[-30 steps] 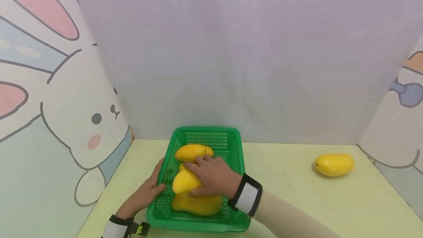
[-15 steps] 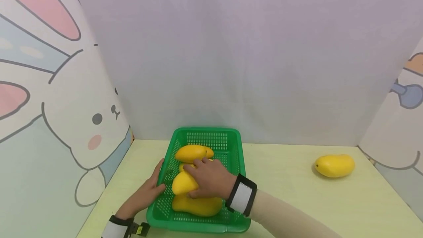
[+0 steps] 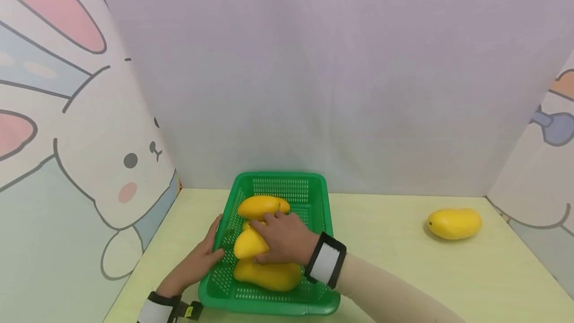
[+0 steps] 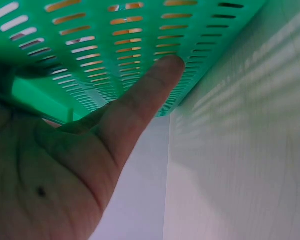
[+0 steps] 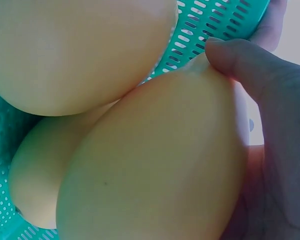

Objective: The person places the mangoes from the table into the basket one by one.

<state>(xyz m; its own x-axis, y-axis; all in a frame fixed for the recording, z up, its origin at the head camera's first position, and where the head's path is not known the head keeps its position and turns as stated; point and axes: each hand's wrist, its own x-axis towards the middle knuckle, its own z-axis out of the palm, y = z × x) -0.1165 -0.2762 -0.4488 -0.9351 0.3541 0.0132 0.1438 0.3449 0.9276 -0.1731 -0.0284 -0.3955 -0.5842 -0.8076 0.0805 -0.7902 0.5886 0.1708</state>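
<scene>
In the head view, my right hand (image 3: 287, 237) grips a yellow mango (image 3: 248, 244) from above, inside a green plastic basket (image 3: 320, 308). Its thumb shows along the near side of that fruit, close over another mango (image 3: 269, 275) lying at the basket's near end. The right wrist view has the held mango (image 5: 150, 160) filling the middle, with the thumb (image 5: 240, 60) at its upper end. My left hand (image 3: 197, 263) holds the basket's left side, thumb over the rim. Seen from the left wrist, a straight finger (image 4: 140, 107) lies against the slotted outer wall (image 4: 125, 50).
Farther back in the basket lie more mangoes (image 3: 258, 207), partly hidden by each other and the right hand. A single mango (image 3: 455, 223) rests on the pale table (image 3: 390, 263) at far right. A pale backdrop (image 3: 314, 88) and rabbit-printed side panel (image 3: 107, 163) enclose the table.
The right hand and its mango shift only slightly within the basket. The left hand, the basket and the mango at far right keep their places.
</scene>
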